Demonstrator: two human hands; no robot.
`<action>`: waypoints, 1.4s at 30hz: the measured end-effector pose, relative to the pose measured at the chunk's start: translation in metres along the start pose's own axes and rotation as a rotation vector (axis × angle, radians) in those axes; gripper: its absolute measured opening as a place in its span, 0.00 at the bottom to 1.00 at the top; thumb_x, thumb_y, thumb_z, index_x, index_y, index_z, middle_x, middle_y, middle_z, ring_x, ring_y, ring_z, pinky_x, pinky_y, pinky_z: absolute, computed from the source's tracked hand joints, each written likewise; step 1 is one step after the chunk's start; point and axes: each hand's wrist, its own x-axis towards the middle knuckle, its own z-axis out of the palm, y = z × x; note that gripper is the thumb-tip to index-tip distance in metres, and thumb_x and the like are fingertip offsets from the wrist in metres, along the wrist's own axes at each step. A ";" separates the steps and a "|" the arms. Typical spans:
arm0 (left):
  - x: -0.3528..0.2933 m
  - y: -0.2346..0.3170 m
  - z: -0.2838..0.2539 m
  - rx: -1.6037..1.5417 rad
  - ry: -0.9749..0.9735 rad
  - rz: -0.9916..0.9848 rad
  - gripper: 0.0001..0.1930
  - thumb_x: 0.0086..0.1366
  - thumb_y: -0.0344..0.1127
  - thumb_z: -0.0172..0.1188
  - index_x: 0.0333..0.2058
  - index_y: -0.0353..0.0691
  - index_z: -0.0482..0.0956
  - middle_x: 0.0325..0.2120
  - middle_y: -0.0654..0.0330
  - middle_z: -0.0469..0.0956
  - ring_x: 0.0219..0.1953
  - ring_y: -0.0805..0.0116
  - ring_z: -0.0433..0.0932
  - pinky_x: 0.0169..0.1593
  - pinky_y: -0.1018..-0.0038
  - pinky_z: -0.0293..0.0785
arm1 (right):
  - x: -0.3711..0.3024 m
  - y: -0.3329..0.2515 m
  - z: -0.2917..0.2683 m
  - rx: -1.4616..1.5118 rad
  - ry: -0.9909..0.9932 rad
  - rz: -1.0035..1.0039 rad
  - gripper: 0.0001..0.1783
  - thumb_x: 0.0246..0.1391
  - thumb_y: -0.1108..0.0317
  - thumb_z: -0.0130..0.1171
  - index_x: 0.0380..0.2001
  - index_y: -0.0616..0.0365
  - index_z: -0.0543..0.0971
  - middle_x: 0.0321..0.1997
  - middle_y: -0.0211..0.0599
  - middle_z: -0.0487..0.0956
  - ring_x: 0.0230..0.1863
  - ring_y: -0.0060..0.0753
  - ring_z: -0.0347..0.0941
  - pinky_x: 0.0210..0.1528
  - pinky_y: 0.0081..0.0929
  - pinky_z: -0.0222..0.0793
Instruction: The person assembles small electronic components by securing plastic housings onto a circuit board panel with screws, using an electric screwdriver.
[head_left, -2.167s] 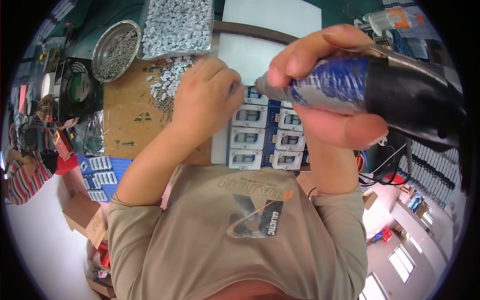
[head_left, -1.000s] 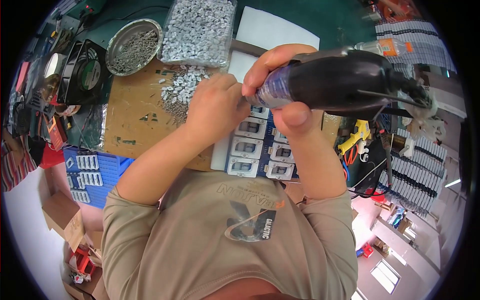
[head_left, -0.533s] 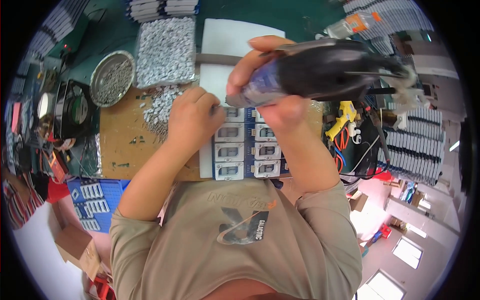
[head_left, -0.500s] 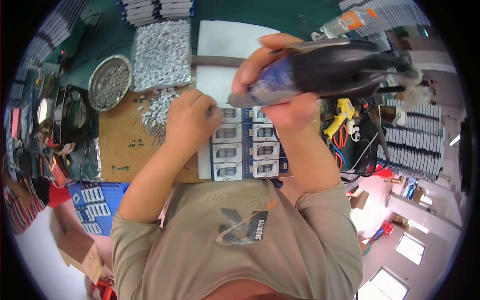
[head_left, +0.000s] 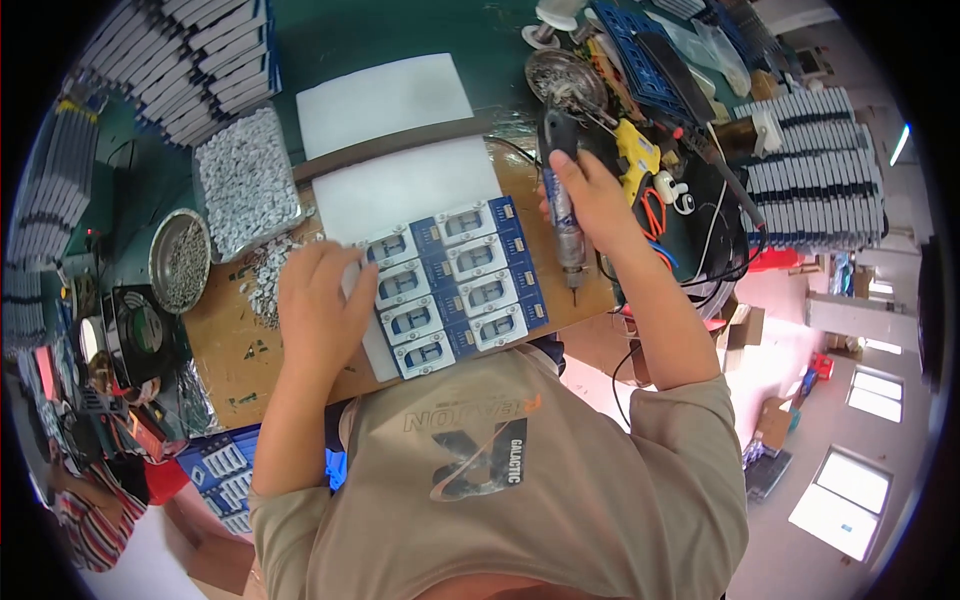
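My right hand [head_left: 597, 205] is wrapped round an electric screwdriver [head_left: 565, 225], a dark-and-blue body with a metal nose. Its bit points toward me, to the right of a blue circuit board panel [head_left: 447, 290] and apart from it. The panel carries two rows of white frames with metal-looking centres. At the panel's left edge is my left hand [head_left: 322, 300], its thumb and fingers apart; whether the fingertips touch the panel I cannot tell. Beneath the panel lies a white foam sheet [head_left: 405, 190], crossed by a dark flat bar [head_left: 390, 148].
Left of the foam are a clear tray of small white parts [head_left: 245, 180], a loose heap of them [head_left: 268, 280] and a metal bowl of screws [head_left: 182, 262]. A yellow glue gun [head_left: 637, 158] and cables lie at right. Stacked white-and-blue panels [head_left: 815, 170] stand far right.
The screwdriver has dropped from a raised, sideways hold to the panel's right side, bit toward me. My left hand has moved slightly left and its fingers have spread. The whole view has turned.
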 end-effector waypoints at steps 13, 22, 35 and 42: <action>-0.070 0.032 -0.024 -0.032 -0.459 0.249 0.14 0.46 0.35 0.71 0.33 0.46 0.80 0.28 0.64 0.73 0.33 0.62 0.73 0.36 0.66 0.67 | -0.003 0.020 -0.006 -0.903 0.258 -0.408 0.28 0.58 0.46 0.59 0.48 0.59 0.78 0.42 0.46 0.78 0.42 0.47 0.78 0.43 0.38 0.73; 0.006 0.033 -0.074 -0.307 -0.340 -0.023 0.08 0.53 0.30 0.69 0.31 0.38 0.81 0.27 0.61 0.77 0.29 0.65 0.75 0.34 0.73 0.70 | -0.061 -0.030 -0.017 0.079 -0.222 -0.378 0.16 0.59 0.63 0.62 0.47 0.60 0.80 0.40 0.33 0.79 0.37 0.22 0.75 0.38 0.20 0.70; 0.127 -0.008 -0.048 -0.618 -0.156 -0.472 0.16 0.63 0.43 0.66 0.39 0.34 0.83 0.25 0.68 0.76 0.27 0.79 0.69 0.33 0.81 0.66 | 0.006 -0.068 0.022 0.119 0.011 -0.430 0.13 0.59 0.61 0.63 0.42 0.58 0.83 0.28 0.27 0.78 0.27 0.15 0.72 0.31 0.16 0.71; 0.126 -0.015 -0.041 -0.672 -0.102 -0.452 0.16 0.64 0.43 0.66 0.39 0.34 0.83 0.26 0.67 0.77 0.27 0.79 0.70 0.32 0.82 0.66 | 0.012 -0.068 0.024 0.088 0.023 -0.457 0.12 0.60 0.62 0.62 0.42 0.58 0.83 0.27 0.26 0.78 0.26 0.15 0.71 0.30 0.16 0.71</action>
